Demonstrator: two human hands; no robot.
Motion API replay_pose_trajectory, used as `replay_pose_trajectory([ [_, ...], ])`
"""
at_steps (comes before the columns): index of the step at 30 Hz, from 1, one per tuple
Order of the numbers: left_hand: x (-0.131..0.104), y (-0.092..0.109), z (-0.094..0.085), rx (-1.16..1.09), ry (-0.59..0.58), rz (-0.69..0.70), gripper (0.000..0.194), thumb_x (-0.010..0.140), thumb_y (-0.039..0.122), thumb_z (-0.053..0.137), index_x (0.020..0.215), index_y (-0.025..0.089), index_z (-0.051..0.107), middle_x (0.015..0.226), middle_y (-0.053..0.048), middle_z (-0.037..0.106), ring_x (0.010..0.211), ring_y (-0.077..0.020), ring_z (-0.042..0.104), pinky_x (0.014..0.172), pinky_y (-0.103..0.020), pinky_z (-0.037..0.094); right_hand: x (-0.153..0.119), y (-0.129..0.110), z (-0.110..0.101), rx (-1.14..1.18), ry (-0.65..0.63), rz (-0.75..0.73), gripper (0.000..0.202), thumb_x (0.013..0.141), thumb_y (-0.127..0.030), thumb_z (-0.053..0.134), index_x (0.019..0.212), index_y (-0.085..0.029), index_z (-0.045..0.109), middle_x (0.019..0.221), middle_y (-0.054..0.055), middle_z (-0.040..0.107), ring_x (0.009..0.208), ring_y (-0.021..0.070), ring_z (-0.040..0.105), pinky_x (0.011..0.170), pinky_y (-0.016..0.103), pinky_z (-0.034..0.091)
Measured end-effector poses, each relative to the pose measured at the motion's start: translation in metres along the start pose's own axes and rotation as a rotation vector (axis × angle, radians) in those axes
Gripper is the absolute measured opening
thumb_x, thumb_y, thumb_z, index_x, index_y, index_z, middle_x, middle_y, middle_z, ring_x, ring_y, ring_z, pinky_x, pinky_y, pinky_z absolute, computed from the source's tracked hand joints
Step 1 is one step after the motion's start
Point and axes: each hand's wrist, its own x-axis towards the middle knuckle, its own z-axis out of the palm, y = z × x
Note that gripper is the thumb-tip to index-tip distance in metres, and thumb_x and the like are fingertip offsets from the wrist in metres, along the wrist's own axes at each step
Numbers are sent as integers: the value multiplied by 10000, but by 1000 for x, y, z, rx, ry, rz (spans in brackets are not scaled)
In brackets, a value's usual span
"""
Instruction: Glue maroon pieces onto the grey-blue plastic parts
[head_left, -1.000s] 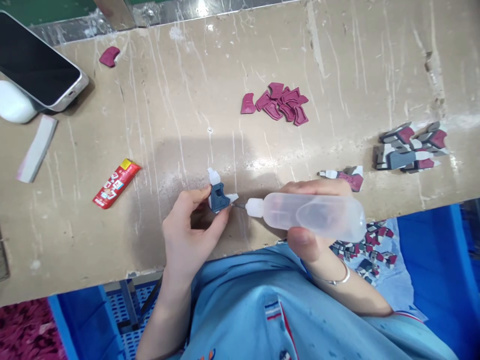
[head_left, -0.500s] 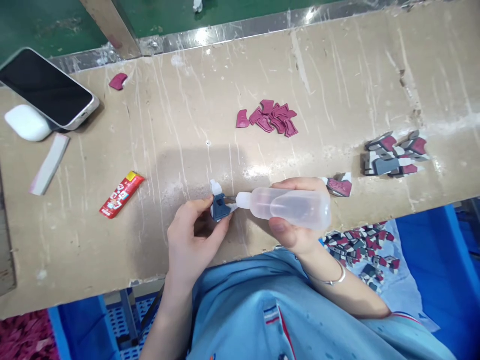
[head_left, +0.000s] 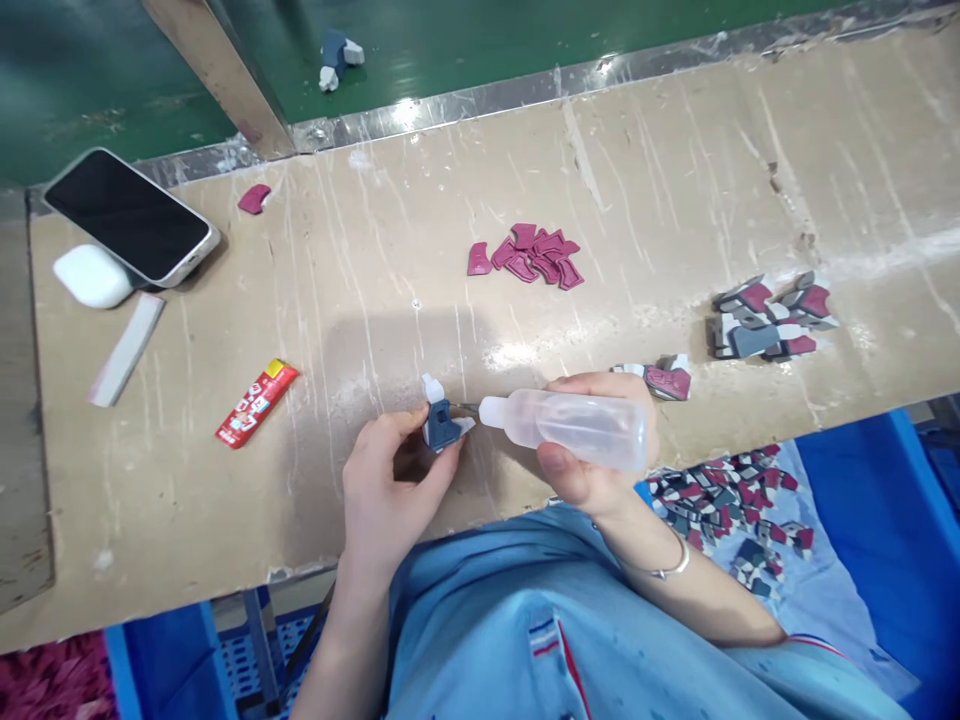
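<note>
Bottle [head_left: 574, 430] is covering some fingers of the right hand [head_left: 598, 486] gripping it; whether its needle [head_left: 466, 407] is touching the blue-grey part [head_left: 440, 428] is unclear. Needle is pointing toward 9 o'clock, bottle axis running 9-to-3 above the bench [head_left: 375, 260]. Left hand [head_left: 391, 472] is pinching the part at bottle's 9 o'clock.

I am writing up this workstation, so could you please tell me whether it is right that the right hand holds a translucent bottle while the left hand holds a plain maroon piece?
Not quite: as the head view shows, the left hand holds a dark blue and white part, not a maroon one. The right hand does hold the translucent bottle.
</note>
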Motion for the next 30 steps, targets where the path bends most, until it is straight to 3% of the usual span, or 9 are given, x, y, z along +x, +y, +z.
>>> replay_pose_trajectory([
  [6, -1, 1, -1, 29, 2, 7, 245, 846, 263, 881, 1066, 238, 774, 937, -21, 848, 840, -196, 826, 723, -272, 681, 0, -1, 0, 53, -25, -4, 304, 1002, -536, 716, 1128, -259, 718, 870, 34, 741, 669, 219, 731, 536, 358, 613],
  [11, 2, 2, -3, 53, -4, 96, 199, 871, 248, 833, 1058, 242, 767, 922, -11, 851, 798, -190, 813, 707, -275, 669, -1, -2, 3, 29, -29, -45, 310, 1013, -527, 680, 1116, -234, 688, 852, 37, 752, 645, 204, 732, 518, 334, 602],
  [23, 0, -1, -1, 38, 7, 61, 212, 863, 263, 852, 1056, 242, 768, 951, -23, 863, 821, -207, 813, 740, -303, 666, -4, -1, -4, -72, -23, -55, 306, 993, -510, 684, 1151, -248, 684, 852, 63, 747, 640, 243, 723, 538, 391, 628],
  [30, 4, 4, -4, 54, -19, 68, 192, 853, 238, 822, 1039, 239, 775, 923, -24, 860, 790, -202, 809, 699, -292, 664, -6, -5, 0, -82, -68, -45, 361, 997, -612, 626, 1123, -276, 667, 796, 38, 732, 601, 239, 718, 494, 397, 598],
])
